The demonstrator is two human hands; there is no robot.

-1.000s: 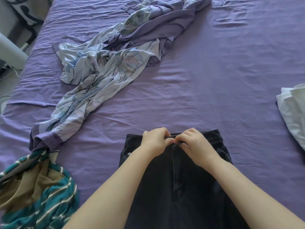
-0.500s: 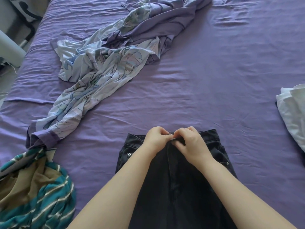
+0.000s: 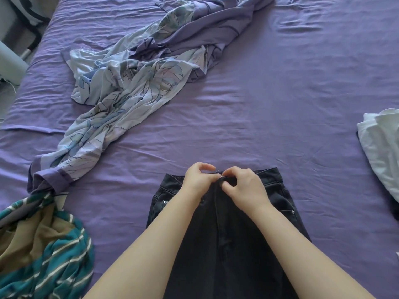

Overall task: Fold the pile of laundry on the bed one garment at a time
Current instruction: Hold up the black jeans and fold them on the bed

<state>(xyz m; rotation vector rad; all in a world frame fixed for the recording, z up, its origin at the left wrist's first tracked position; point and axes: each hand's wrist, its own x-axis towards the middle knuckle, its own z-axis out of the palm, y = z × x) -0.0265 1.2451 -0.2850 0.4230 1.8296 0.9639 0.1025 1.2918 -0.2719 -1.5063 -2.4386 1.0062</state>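
Black jeans [image 3: 226, 244] lie flat on the purple bed sheet [image 3: 269, 108], waistband pointing away from me. My left hand [image 3: 198, 182] and my right hand [image 3: 244, 188] meet at the middle of the waistband. Both pinch the waistband at the button, fingers curled; the button itself is hidden between the fingertips. A crumpled light blue leaf-print garment with purple trim [image 3: 129, 91] sprawls across the upper left of the bed. A teal and tan striped garment [image 3: 41, 249] is bunched at the lower left.
White folded cloth [image 3: 382, 147] sits at the right edge of the bed. The left bed edge borders the floor, where a grey object [image 3: 9, 63] and dark furniture stand. Smooth sheet stretches beyond the jeans toward the upper right.
My fingers have shifted on the waistband, the left thumb and forefinger now lifted a little apart. The jeans have stayed in place; the view has drifted slightly.
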